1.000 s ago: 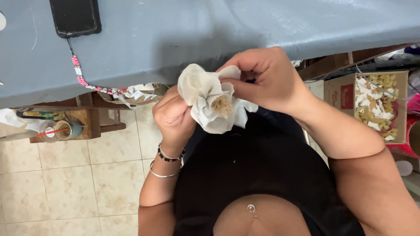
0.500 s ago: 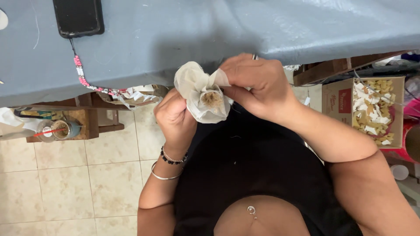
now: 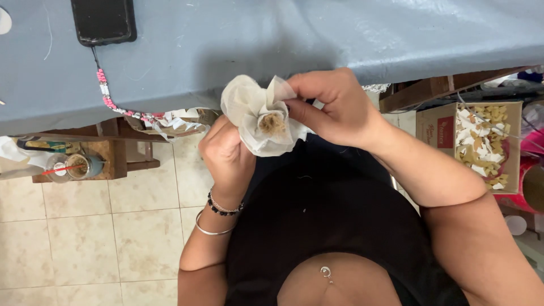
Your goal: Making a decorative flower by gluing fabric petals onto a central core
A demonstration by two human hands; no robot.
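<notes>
Fabric flower, off-white w/ ruffled sheer petals and a frayed tan centre, is held up in front of the person's chest, just below the edge of the bench. Left hand grips it from underneath, fingers curled together and clamped on the gathered base of the flower; the base itself is hidden inside the fist. Right hand comes in from the right, thumb and forefinger pinched together on one petal at the flower's upper right edge. Both hands touch the flower; neither touches the bench.

Left wrist wears a black bead bracelet and a thin silver bangle. Person is in a black top, seen from above.

Bench is covered w/ grey-blue cloth. On it, top left, lies a black phone w/ a pink-and-white beaded cord trailing down to the bench edge. Scraps of white fabric hang at that edge, near the left hand.

Below the bench at left: a wooden shelf w/ a small glass jar on it, over a beige tile floor. At right, well apart from the hands, an open cardboard box holds white and tan pieces; what they are is too small to tell.
</notes>
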